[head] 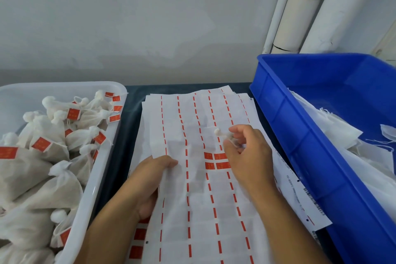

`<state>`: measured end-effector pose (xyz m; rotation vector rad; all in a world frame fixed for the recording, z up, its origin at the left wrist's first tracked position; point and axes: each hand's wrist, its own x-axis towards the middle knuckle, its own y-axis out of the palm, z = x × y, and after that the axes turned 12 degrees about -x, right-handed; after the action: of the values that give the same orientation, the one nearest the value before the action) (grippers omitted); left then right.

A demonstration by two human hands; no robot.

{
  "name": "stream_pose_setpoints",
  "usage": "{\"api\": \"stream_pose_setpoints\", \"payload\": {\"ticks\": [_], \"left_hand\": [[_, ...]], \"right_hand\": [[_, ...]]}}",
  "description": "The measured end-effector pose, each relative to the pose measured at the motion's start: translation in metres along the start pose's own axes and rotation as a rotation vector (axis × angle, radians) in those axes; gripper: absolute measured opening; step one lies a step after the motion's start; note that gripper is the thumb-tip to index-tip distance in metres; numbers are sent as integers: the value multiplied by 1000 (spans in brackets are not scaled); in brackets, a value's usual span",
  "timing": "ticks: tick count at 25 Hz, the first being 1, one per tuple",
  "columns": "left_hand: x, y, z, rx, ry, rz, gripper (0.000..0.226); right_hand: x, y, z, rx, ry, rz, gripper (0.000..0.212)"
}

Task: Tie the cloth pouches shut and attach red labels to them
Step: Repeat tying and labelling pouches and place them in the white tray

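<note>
Centrally, two hands work over a label sheet [192, 188].
Right hand [248, 156] pinches a small knotted cloth pouch [222, 135] above four red labels [216, 161]; left hand [156, 176] pinches the sheet's edge.

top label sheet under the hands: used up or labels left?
Mostly used: the top label sheet shows bare backing, with four red labels left mid-sheet beside the right hand.

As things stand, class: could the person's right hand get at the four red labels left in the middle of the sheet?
Probably yes. The right hand hovers just beside the red labels with nothing between them, though its fingers already pinch a small white knotted piece.
</note>
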<state>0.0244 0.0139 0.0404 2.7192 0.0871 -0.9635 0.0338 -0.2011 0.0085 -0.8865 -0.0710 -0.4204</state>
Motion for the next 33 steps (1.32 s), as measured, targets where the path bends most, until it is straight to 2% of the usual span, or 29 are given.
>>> {"api": "stream_pose_setpoints", "payload": {"ticks": [3,6,9,12,15,18,22,29,33], "left_hand": [[3,0,1,-64,-3,-29,16],[5,0,1,-97,-4,-41,18],[3,3,1,-99,-50,88,28],[1,5,7,-49,-10,193,42],[2,8,13,117,121,151,49],[7,12,19,212,222,68,40],[9,12,22,100,197,24,25],[4,16,23,-66,82,52,17],[6,17,25,-73,78,70,20]], "right_hand": [[-5,-6,5,-139,-76,56,20],[-13,-12,12,-157,-147,292,23],[-25,-9,14,-163,-181,433,32],[-32,-2,15,-172,-174,412,42],[-34,4,14,-180,-172,384,53],[-36,7,14,-164,-160,371,51],[-36,5,15,-162,-151,368,51],[-39,-1,18,-114,-119,274,51],[-40,-5,21,-86,-112,207,38]]}}
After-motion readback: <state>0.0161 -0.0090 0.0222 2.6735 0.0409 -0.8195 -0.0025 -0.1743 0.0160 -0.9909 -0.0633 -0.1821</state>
